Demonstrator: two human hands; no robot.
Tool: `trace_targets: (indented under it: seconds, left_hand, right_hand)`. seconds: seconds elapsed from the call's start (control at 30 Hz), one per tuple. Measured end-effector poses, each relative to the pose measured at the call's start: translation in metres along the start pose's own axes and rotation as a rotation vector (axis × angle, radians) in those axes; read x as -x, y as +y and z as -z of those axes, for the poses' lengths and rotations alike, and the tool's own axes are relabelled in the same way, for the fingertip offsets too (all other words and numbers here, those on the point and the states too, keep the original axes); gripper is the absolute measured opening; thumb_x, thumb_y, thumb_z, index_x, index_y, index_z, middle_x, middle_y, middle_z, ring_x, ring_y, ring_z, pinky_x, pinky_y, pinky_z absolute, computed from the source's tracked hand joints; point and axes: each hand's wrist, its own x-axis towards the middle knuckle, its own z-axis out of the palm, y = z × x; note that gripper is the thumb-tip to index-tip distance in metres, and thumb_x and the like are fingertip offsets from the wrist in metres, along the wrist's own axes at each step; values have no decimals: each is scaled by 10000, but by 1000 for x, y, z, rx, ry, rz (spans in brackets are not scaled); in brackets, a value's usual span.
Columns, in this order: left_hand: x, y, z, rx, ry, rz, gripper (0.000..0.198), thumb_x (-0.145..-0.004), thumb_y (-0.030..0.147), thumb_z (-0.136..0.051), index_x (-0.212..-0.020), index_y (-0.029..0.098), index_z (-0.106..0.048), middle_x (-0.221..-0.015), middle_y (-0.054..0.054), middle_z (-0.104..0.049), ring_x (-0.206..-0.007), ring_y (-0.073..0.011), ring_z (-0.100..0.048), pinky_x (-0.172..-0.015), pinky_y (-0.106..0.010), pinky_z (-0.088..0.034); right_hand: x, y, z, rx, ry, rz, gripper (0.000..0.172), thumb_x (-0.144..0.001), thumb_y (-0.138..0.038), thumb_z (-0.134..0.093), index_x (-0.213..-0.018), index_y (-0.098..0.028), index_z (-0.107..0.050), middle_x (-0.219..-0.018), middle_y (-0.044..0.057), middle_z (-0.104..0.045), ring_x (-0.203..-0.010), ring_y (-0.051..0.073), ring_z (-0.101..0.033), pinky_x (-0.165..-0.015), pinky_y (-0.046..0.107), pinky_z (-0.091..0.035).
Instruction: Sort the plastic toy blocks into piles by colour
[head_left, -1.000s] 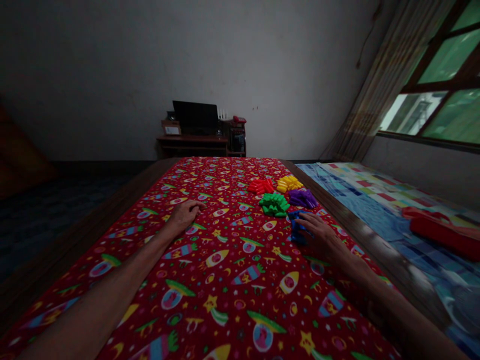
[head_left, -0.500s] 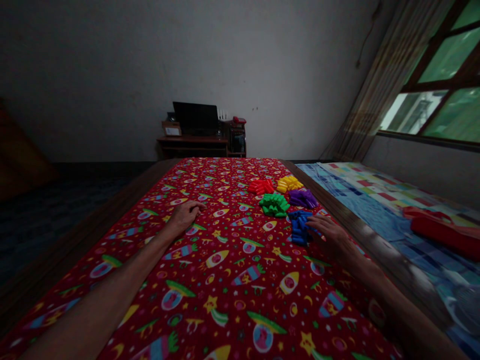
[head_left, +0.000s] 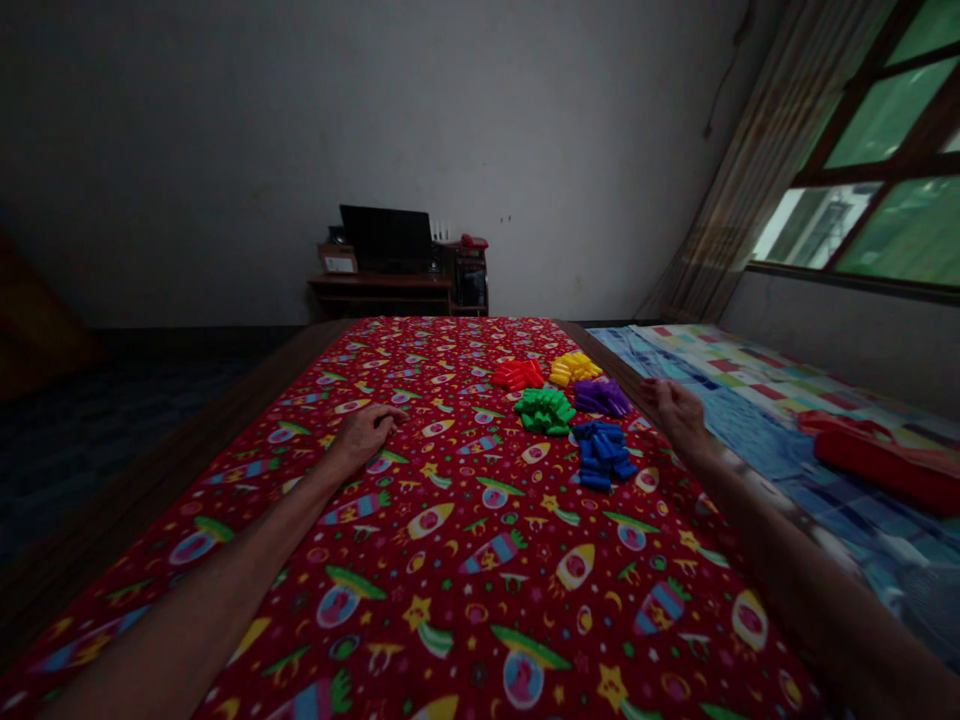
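My left hand (head_left: 365,432) rests on the red patterned cloth (head_left: 450,480), its fingers loosely bent and apart with nothing in them. Raised near the table's right edge is my right hand (head_left: 679,412), its fingers drawn together; whether anything is between them I cannot make out. Closest to it lie a pile of purple tube-like pieces (head_left: 604,398) and a pile of blue ones (head_left: 600,455). Similar pieces lie in a green pile (head_left: 544,411), a red pile (head_left: 517,375) and a yellow pile (head_left: 575,369).
Dark wooden table edges (head_left: 270,385) flank the cloth. To the right is a bed-like surface with a checked cover (head_left: 739,375) and a red bag-like item (head_left: 877,460). Against the far wall a desk (head_left: 382,288) bears a black monitor (head_left: 386,238). A window (head_left: 900,220) is at right.
My right hand has left the blue pile, moving up and right toward the table edge, and its fingers have drawn together. The left hand stays in place. The view has shifted slightly.
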Motion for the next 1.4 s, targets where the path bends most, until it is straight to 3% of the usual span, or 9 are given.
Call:
trace_targets:
  seconds: [0.1,0.2,0.3,0.47,0.6,0.77,1.13,1.23,1.4]
  left_hand:
    - [1,1,1,2,4,-7,347,-678,360,-404,-790,190,-686,-799,-55,-721,-719,-209,-659,-703,-303,-525]
    - [2,1,2,3,4,-19,342,-680,354,-405,-788,194,-687,-818,-53,-724,-705,-204,-658,-698,-302,-527]
    - [2,1,2,0,1,-30,341,-691,355,-410,-798,193,-690,-829,-53,-725,-694,-198,-656,-707,-303,-529]
    - [1,-3,2,-3,-9,-22,344,-712,351,-407,-811,188,-693,-824,-54,-719,-686,-195,-655,-705,-305,-533]
    - [2,-6,2,-13,2,-30,335,-729,341,-408,-817,188,-693,-821,-55,-702,-697,-196,-650,-712,-313,-537]
    - [-1,-15,1,-48,112,-93,338,-742,335,-401,-832,189,-693,-944,-83,-680,-800,-211,-644,-765,-341,-545]
    - [-4,-24,2,-130,114,-147,296,-742,360,-414,-747,227,-678,-924,-63,-706,-916,-231,-632,-887,-353,-506]
    - [-4,-27,2,-115,101,-121,296,-747,379,-424,-748,228,-678,-936,-69,-709,-904,-236,-640,-865,-354,-517]
    - [-3,-29,2,-113,102,-84,299,-752,407,-444,-780,243,-692,-942,-58,-718,-910,-241,-642,-852,-346,-521]
  right_hand:
    - [-35,11,-23,-380,200,-312,287,-886,-370,-453,-774,-169,-624,-692,26,-684,-660,127,-660,-666,271,-563]
    - [-55,27,-38,-553,411,-513,278,-902,-275,-395,-688,-183,-546,-579,-17,-603,-572,89,-617,-582,209,-542]
    - [-63,48,-44,-596,538,-586,300,-913,-256,-339,-655,-193,-480,-551,-30,-560,-527,81,-588,-535,194,-529]
    - [-62,73,-46,-594,558,-557,325,-913,-211,-308,-643,-181,-486,-563,-26,-560,-541,79,-585,-564,203,-536]
    - [-60,75,-51,-529,506,-466,355,-909,-208,-317,-629,-162,-531,-575,-12,-579,-535,78,-583,-552,194,-523]
    - [-60,77,-60,-489,386,-357,295,-874,-242,-405,-651,-162,-581,-619,-11,-612,-600,89,-618,-580,206,-551]
    - [-114,80,-101,-716,180,-524,370,-949,-329,-351,-725,-171,-600,-683,-2,-634,-683,94,-636,-706,248,-550]
    - [-127,79,-114,-727,36,-578,436,-974,-306,-267,-738,-170,-608,-682,15,-662,-712,104,-659,-732,257,-543]
    - [-141,78,-133,-687,-206,-601,456,-955,-464,-340,-794,-170,-649,-727,78,-705,-787,174,-693,-764,304,-546]
